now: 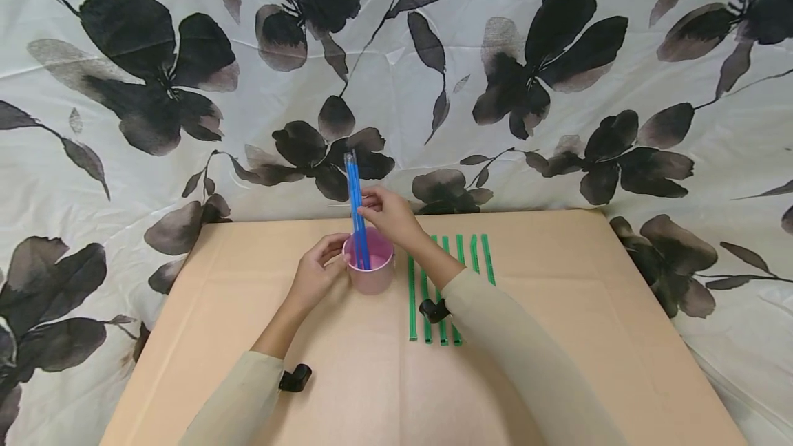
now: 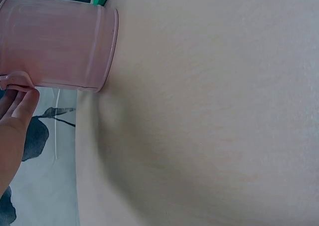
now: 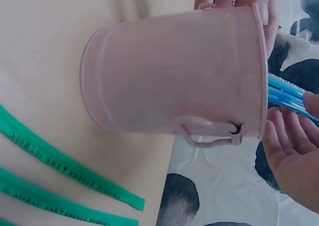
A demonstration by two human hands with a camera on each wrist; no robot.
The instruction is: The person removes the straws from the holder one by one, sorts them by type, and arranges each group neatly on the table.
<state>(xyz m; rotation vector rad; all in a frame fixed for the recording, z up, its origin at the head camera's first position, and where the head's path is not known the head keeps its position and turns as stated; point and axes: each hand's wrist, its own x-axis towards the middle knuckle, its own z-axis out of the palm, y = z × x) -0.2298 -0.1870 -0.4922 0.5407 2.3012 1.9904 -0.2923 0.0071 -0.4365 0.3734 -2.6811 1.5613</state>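
Observation:
A small pink bucket (image 1: 372, 279) with side handles stands upright near the table's far edge. My left hand (image 1: 319, 268) grips it by the rim and side handle, seen from below in the left wrist view. Several long, glossy blue strips (image 1: 355, 188) stand in the bucket, their upper ends rising well above its rim. With thumb and fingertips, my right hand (image 1: 389, 215) pinches the blue strips just above the rim; the right wrist view shows the same strips (image 3: 284, 92) between thumb and fingers. The bucket's wall hides their lower ends in that view.
Several green strips (image 1: 412, 301) lie side by side to the right of the bucket, partly under my right forearm; black printing shows on them up close. The tan tabletop (image 1: 347, 391) ends at a floral cloth (image 1: 396, 88) behind it.

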